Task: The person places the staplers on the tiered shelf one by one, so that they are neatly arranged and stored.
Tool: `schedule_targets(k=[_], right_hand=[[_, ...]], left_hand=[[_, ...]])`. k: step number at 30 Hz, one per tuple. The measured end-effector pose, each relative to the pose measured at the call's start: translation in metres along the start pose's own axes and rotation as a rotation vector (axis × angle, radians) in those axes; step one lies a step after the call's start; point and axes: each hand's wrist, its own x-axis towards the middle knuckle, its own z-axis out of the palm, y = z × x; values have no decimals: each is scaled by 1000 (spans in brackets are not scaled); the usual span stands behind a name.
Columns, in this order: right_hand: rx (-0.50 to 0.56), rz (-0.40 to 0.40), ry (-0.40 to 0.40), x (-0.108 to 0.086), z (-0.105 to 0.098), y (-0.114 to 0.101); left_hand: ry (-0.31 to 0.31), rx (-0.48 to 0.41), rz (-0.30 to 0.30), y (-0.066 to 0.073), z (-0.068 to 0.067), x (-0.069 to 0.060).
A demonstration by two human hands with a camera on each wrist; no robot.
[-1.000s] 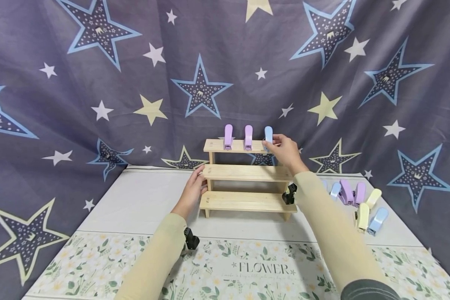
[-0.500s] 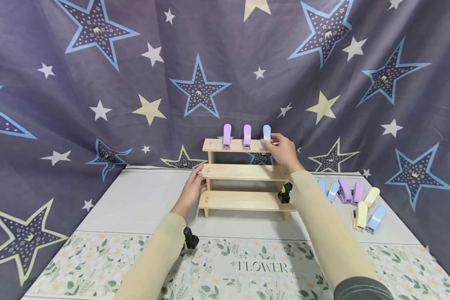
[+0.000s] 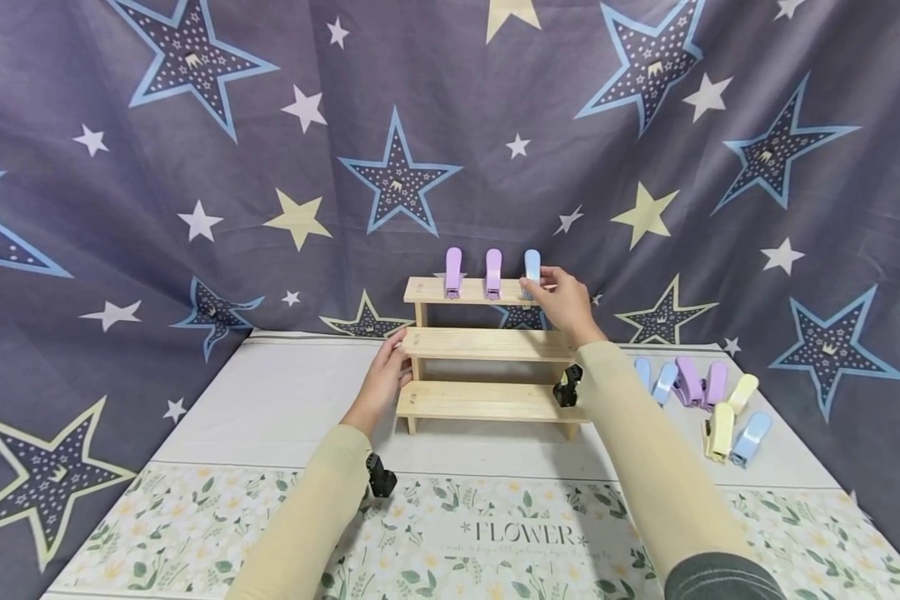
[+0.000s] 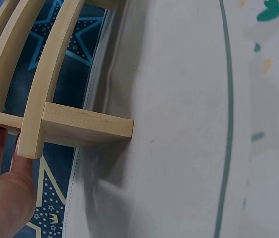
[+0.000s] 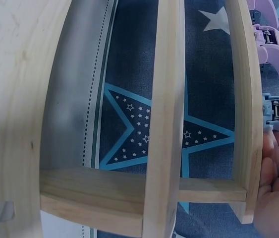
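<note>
Head view: the right hand (image 3: pixel 566 304) pinches a blue stapler (image 3: pixel 532 262) on the far top shelf (image 3: pixel 431 289) of a wooden rack (image 3: pixel 487 343), right of two purple ones (image 3: pixel 492 271); the left hand (image 3: pixel 381 379) touches its left end, whether gripping I can't tell.

Blue lever-topped gadget (image 3: pixel 532 263) atop wooden rack (image 3: pixel 487 343): right hand (image 3: pixel 568 302) hides part. Small print (image 3: pixel 525 552) before rack: too fine to read.

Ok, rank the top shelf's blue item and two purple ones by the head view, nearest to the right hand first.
1. Blue item, held by the right hand.
2. Middle purple item, left of the blue.
3. End purple item, farthest left.
</note>
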Motion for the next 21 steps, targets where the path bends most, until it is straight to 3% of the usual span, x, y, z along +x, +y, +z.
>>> schedule_targets(k=[11, 21], right_hand=[[-18, -20, 15, 0, 3, -2], [-4, -26, -97, -5, -11, 1]], left_hand=[[7, 2, -1, 3, -3, 0], [-14, -7, -20, 5, -2, -2]])
